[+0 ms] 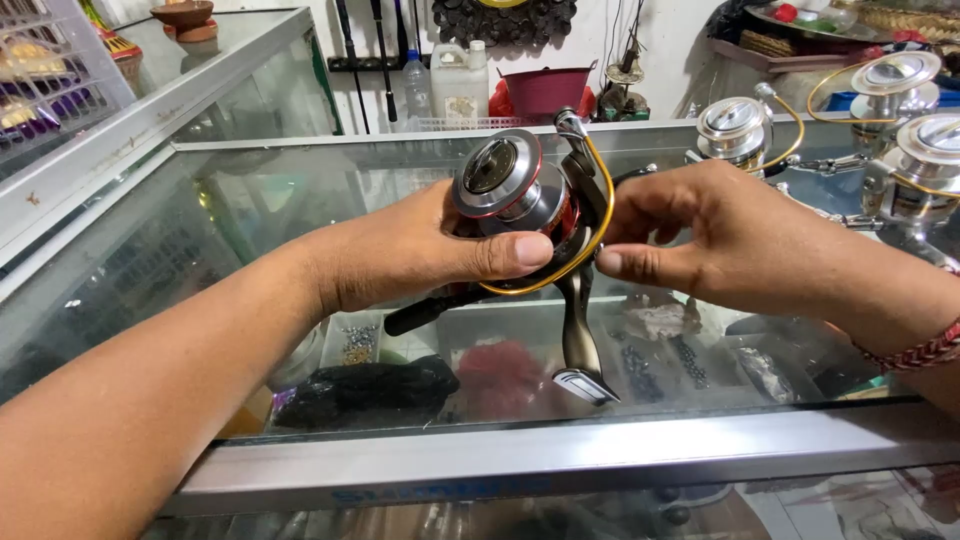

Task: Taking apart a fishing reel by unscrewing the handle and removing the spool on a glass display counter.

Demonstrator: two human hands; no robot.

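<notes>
Both hands met over the glass counter (300, 200). Left hand (400, 250) gripped a spinning reel (525, 200) from nine o'clock, thumb pressed beneath its silver, red-rimmed spool. Right hand (740, 240) closed in from three o'clock, fingertips pinching the reel's gold bail wire. Three more silver reels (900, 130) stood at two o'clock, well apart from the held one.

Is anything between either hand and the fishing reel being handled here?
Nothing visible. The left hand already grips the fishing reel around its body, thumb along the front. The right hand touches its gold bail wire directly, above the glass counter.
</notes>
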